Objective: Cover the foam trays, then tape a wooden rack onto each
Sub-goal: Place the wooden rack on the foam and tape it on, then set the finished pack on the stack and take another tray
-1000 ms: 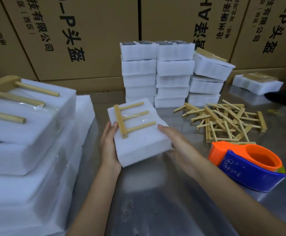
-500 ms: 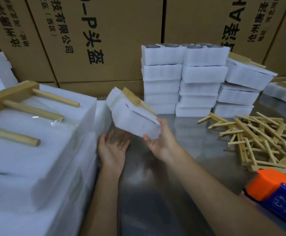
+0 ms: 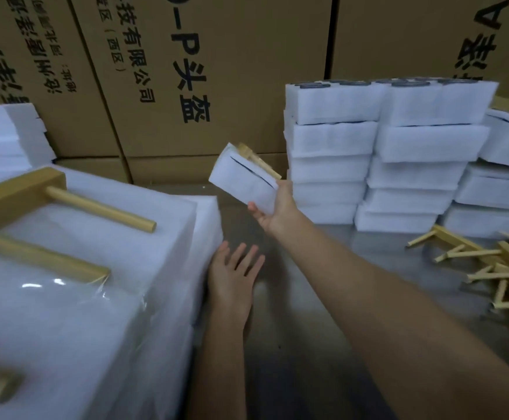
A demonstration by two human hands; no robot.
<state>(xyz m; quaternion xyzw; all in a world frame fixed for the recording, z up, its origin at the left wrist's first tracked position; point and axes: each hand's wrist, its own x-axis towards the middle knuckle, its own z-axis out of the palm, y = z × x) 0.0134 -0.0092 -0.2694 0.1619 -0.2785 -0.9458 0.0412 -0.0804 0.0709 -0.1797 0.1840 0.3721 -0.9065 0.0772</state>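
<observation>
Holding foam tray [image 3: 245,182] in right hand [image 3: 272,209], raised above steel table [image 3: 322,298], tilted on edge, far end up and left. Thumb under tray's near lower edge, fingers hidden behind near end. Wooden rack [image 3: 257,160] fixed to tray's upper face, partly visible. Left hand [image 3: 233,278] relaxed below, fingers spread, gripping nothing, just beside finished pile [image 3: 95,298]. Stacked trays [image 3: 383,153] behind; loose racks [image 3: 495,268] at right.

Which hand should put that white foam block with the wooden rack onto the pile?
Probably the right hand. It already grips the foam tray with its taped wooden rack, lifted and tilted in the air. The left hand is open and holds nothing, low beside the finished pile.
</observation>
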